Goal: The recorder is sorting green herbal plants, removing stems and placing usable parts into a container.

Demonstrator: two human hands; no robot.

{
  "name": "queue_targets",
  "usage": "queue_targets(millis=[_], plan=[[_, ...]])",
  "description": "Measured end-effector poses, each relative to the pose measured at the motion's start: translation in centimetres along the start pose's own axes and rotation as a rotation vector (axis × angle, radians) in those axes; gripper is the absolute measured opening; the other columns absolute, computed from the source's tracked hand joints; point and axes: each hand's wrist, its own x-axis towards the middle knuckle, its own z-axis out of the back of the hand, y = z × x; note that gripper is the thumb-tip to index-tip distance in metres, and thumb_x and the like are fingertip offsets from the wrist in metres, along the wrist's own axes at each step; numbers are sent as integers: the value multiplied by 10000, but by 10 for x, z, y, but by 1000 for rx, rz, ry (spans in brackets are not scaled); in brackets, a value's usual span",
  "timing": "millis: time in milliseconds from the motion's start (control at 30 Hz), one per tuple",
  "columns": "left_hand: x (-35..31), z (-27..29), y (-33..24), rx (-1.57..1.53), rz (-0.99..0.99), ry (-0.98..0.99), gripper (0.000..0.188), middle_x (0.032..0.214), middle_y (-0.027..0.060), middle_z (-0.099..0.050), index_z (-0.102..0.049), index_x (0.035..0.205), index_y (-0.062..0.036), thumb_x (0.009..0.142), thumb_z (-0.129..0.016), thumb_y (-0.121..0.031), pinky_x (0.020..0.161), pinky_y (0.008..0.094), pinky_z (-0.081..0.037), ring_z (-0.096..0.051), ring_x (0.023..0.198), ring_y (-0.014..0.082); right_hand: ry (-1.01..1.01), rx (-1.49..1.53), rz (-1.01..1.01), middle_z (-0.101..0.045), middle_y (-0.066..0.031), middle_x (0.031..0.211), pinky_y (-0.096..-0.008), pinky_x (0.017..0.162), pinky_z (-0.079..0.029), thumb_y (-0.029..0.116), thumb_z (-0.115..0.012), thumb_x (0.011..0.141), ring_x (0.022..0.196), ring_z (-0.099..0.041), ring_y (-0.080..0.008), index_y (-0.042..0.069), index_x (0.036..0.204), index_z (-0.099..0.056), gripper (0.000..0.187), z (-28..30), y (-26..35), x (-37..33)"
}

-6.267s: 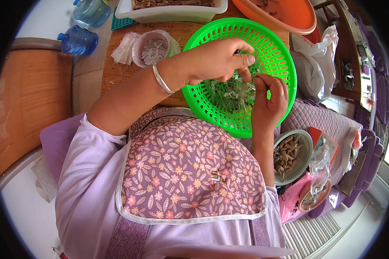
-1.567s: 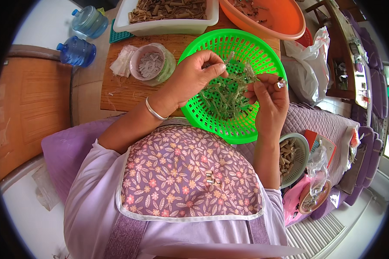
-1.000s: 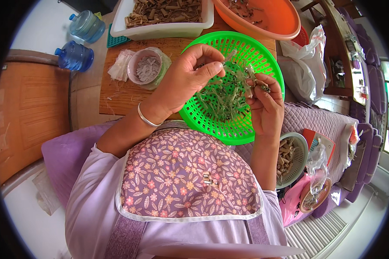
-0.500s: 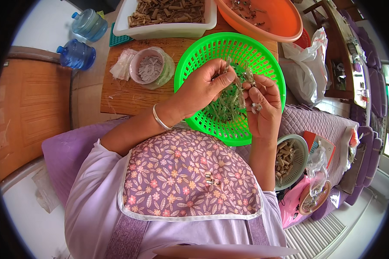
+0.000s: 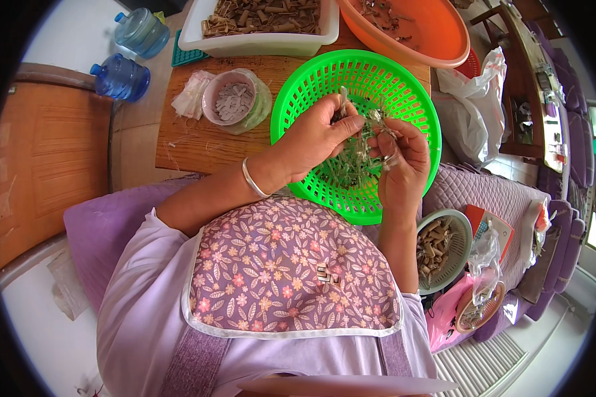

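Over the green slotted plastic basket [image 5: 286,99], both of my hands are close together. My left hand [image 5: 318,135], a pale bangle on its wrist, pinches a bunch of thin clear strands [image 5: 344,96] between thumb and fingers. With curled fingers, my right hand [image 5: 407,155] grips a small clear, shiny piece [image 5: 389,161]; its exact kind is too small to make out. Between the hands more clear strands with glinting bits [image 5: 377,118] show. Below them in the basket lies a tangled greenish heap of thin strands [image 5: 344,169] with small dark bits.
Behind the basket stand a white tub [image 5: 265,46] of brown pieces and an orange basin [image 5: 444,49]. A pink bowl [image 5: 208,106] of pale flat pieces sits on the wooden table [image 5: 185,149]. Right of me is a grey-green basket [image 5: 460,255] of tan pieces.
My hands stay over the basket, with the fingers shifting slightly around the strands. The piece by my right fingers has turned a little. The whole view has shifted slightly.
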Motion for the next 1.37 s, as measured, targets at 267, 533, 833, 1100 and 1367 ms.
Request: queue_targets(millis=[267, 533, 833, 1100, 1367], plan=[[0, 7, -6, -370, 277, -54, 128, 790, -27, -517, -518, 942, -104, 930, -584, -212, 397, 156, -257, -388, 530, 16, -75, -1064, 457, -640, -130, 941, -353, 744, -496, -34, -583, 819, 861, -624, -255, 39, 1154, -572, 343, -1, -18, -1], [10, 21, -3, -537, 277, -69, 133, 861, 15, -586, -548, 976, -69, 937, -566, -195, 398, 140, -253, -403, 541, 7, 108, -1174, 460, -659, -122, 955, -369, 749, -494, -36, -576, 815, 881, -622, -272, 77, 1233, -538, 435, 12, -18, -9], [7, 14, -7, -485, 222, -96, 194, 925, 38, -619, -539, 1032, -52, 957, -528, -231, 409, 140, -278, -390, 531, 5, -41, -622, 60, -631, -69, 929, -258, 689, -494, -36, -609, 838, 836, -625, -130, 36, 1215, -532, 391, 17, -17, -12], [-5, 13, -14, -115, 48, -8, 282, 695, -56, -425, -542, 1153, -64, 980, -484, -280, 421, 148, -236, -313, 503, -4, -65, 110, -74, -644, -81, 917, -244, 680, -497, 2, -578, 887, 798, -620, -128, 11, 1156, -552, 271, 23, 2, -5], [-8, 9, -17, -64, -55, 67, 281, 706, -50, -435, -544, 1169, -81, 983, -479, -281, 454, 124, -253, -317, 526, -5, 64, 370, -212, -644, -89, 923, -247, 687, -511, 34, -573, 898, 814, -632, -157, 27, 1134, -564, 236, 31, -2, -6]])
